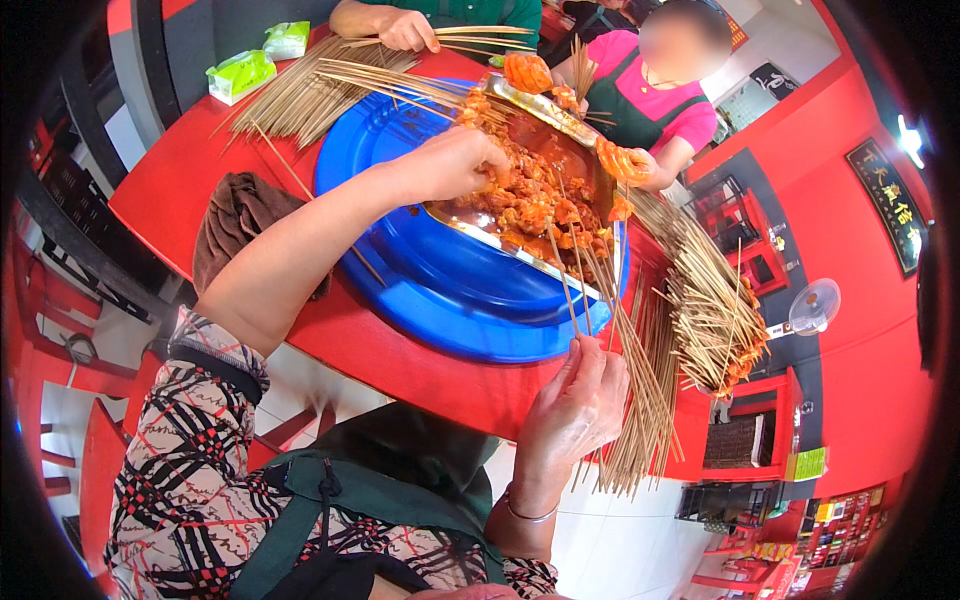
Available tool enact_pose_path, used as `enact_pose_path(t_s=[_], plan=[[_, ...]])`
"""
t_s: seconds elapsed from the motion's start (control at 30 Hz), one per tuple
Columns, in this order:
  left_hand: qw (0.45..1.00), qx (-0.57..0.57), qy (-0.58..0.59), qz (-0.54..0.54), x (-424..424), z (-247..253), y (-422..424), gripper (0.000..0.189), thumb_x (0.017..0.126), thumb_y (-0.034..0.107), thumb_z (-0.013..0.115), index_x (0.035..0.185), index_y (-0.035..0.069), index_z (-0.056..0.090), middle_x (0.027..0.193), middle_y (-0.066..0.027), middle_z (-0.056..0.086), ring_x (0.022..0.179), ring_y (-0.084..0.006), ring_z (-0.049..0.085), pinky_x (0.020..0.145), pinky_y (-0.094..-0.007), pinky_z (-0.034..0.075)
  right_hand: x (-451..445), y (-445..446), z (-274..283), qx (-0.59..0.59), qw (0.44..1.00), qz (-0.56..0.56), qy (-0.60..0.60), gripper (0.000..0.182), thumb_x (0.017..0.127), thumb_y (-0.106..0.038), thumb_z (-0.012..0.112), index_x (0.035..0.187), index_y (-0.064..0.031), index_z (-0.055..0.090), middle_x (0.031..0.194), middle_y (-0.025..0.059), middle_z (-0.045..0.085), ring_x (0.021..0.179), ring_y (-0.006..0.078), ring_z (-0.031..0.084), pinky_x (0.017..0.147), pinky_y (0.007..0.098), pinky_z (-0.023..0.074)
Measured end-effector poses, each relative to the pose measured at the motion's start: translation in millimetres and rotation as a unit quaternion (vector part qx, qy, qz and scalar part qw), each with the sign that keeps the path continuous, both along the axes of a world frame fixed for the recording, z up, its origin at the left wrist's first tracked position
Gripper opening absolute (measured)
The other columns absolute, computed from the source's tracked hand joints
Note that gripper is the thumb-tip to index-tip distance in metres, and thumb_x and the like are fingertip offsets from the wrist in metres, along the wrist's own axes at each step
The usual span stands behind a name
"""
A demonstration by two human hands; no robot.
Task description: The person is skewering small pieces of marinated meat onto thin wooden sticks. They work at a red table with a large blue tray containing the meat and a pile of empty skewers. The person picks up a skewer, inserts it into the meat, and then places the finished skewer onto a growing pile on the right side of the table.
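Observation:
A metal tray (pixel 517 255) of red, sauced meat pieces (pixel 536 199) rests in a round blue plastic tub (pixel 375 262). My left hand (pixel 457 163) reaches over the tub, its curled fingers touching the meat at the tray's left side; whether they grip a piece is hidden. Near the table's front edge, my right hand (pixel 581 397) holds a few thin bamboo skewers (pixel 562 277) that point up towards the tray. Some have meat at their far ends. Beside this hand, more bamboo skewers (pixel 637 405) lie bunched over the table edge.
On the red table (pixel 172 202) lie a brown cloth (pixel 244 217), a skewer pile (pixel 322 97) and tissue packs (pixel 240 75). Loaded skewers (pixel 720 315) are heaped at right. Opposite, a co-worker's orange-gloved hands (pixel 626 161) are at the tray; another person's hand (pixel 409 31) holds skewers.

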State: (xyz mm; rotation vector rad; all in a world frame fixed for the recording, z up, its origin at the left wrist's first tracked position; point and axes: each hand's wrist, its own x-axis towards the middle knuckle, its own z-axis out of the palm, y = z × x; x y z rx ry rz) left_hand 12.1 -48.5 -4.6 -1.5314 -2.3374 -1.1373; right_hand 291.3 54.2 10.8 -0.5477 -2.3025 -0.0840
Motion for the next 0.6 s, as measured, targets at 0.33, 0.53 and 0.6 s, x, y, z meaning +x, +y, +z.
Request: enact_pose_path(t_s=[0.33, 0.53, 0.6], plan=[[0.988, -0.117, 0.066, 0.073, -1.4, -6.5, -2.1, 0.015, 0.072, -0.002, 0.063, 0.084, 0.002, 0.070, 0.080, -0.0180, 0.067, 0.082, -0.0356, 0.066, 0.073, -0.0432, 0.052, 0.7, 4.9, -2.7, 0.025, 1.000, 0.015, 0.002, 0.015, 0.084, -0.005, 0.066, 0.099, -0.0068, 0.066, 0.082, 0.0094, 0.054, 0.077, 0.0286, 0.056, 0.059, 0.0404, 0.0469], [0.981, 0.100, -0.152, 0.064, -17.7, -5.9, -2.3, 0.024, 0.077, -0.002, 0.068, 0.101, 0.001, 0.072, 0.091, -0.0108, 0.072, 0.082, -0.0166, 0.068, 0.073, -0.0295, 0.053, -1.0, 6.3, -6.8, 0.026, 0.999, 0.018, 0.000, 0.014, 0.084, -0.006, 0.067, 0.098, -0.0071, 0.066, 0.082, 0.0091, 0.055, 0.076, 0.0280, 0.056, 0.058, 0.0397, 0.0469], [0.940, 0.176, -0.290, 0.025, -16.0, -5.2, 0.5, 0.022, 0.080, -0.004, 0.069, 0.102, -0.002, 0.071, 0.091, -0.0075, 0.071, 0.081, -0.0143, 0.067, 0.071, -0.0265, 0.054, -1.9, 6.5, -8.9, 0.028, 0.999, 0.017, -0.002, 0.013, 0.084, -0.006, 0.067, 0.097, -0.0072, 0.066, 0.082, 0.0090, 0.055, 0.075, 0.0279, 0.056, 0.058, 0.0395, 0.0469]])
